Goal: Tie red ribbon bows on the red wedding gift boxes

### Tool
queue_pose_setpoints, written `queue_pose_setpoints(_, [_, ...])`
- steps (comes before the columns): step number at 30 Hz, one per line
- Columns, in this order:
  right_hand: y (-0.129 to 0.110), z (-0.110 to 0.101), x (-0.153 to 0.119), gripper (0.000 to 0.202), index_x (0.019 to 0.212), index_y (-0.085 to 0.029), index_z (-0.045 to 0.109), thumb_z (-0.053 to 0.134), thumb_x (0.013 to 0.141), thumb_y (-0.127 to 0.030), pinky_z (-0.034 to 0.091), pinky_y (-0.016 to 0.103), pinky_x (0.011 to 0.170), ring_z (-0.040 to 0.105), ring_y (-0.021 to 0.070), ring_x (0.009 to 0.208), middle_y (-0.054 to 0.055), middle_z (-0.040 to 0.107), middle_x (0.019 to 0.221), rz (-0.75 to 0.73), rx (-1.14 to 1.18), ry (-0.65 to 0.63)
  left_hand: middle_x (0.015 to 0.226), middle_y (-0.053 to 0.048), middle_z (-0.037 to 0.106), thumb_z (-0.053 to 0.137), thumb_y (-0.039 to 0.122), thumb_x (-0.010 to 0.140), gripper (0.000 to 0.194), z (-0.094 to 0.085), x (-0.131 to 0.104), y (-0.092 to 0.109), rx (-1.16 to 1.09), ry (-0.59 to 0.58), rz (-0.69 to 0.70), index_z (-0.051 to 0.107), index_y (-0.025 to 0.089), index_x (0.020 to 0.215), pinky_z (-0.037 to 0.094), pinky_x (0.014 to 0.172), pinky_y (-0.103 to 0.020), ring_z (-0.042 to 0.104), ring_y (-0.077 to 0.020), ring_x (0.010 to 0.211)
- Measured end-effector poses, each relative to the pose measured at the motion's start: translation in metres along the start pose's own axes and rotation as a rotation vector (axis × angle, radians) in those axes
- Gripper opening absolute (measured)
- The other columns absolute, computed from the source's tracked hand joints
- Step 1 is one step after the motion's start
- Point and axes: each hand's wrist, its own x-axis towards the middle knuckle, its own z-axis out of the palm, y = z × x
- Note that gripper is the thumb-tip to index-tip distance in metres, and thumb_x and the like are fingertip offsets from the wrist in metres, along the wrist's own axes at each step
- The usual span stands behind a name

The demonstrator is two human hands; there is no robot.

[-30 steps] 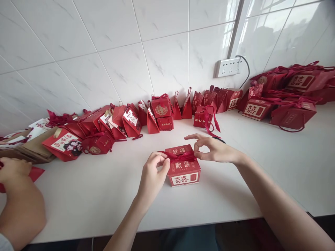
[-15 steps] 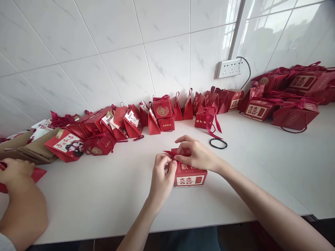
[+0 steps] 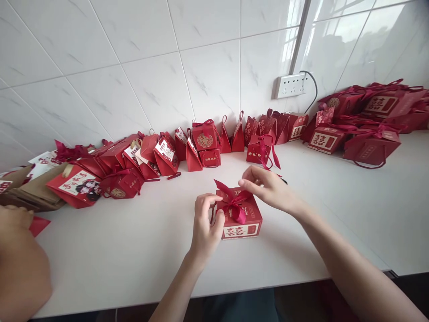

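A red gift box with gold-and-white lettering stands on the white table in front of me. Tied over its top is a dark red ribbon, its bow loose with one tail pointing up to the back left. My left hand grips the box's left edge, thumb at the front and fingers curled behind, close to the bow. Above the back right corner, my right hand hovers near the ribbon, its thumb and index finger apart. I see nothing between them.
Finished-looking red gift boxes line the tiled wall, with a larger pile at the right. A power strip is on the wall. At the left edge, another person's hand holds red card beside brown paper bags.
My right hand has come away from the bow, upward and to the right, uncovering the ribbon. My left hand stays at the box's left side. The view has shifted slightly.
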Motion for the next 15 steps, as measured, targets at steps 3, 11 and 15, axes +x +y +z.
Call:
queue_pose_setpoints(3, [-0.010,-0.007,-0.013,0.041,0.078,-0.019,0.052,0.070,0.069,-0.054,0.035,0.024,0.052,0.044,0.0106,0.056,-0.003,0.052,0.064,-0.087,-0.073,-0.243,0.110,-0.007,0.051,0.039,0.014,0.084,0.025,-0.002,0.003,-0.001,0.073,-0.069,0.084,0.059,0.022,0.096,0.043,0.096,-0.038,0.048,-0.0208,0.112])
queue_pose_setpoints(11, [-0.013,0.004,-0.020,0.017,0.069,-0.019,0.048,0.061,0.079,-0.024,0.035,0.024,0.056,0.046,0.0111,0.061,0.000,0.057,0.070,-0.195,-0.207,-0.282,0.125,-0.007,0.048,0.037,0.018,0.088,0.032,-0.003,0.003,-0.010,0.000,-0.174,0.053,0.061,0.023,0.108,0.040,0.103,-0.038,0.041,-0.0215,0.123])
queue_pose_setpoints(15, [-0.003,-0.010,-0.014,0.022,0.069,-0.019,0.051,0.051,0.086,-0.034,0.032,0.024,0.051,0.041,0.0095,0.054,-0.002,0.052,0.062,-0.083,-0.099,-0.267,0.109,-0.007,0.052,0.047,0.027,0.084,0.017,-0.004,0.001,-0.010,0.017,-0.033,0.001,0.056,0.021,0.096,0.044,0.089,-0.035,0.050,-0.0205,0.104])
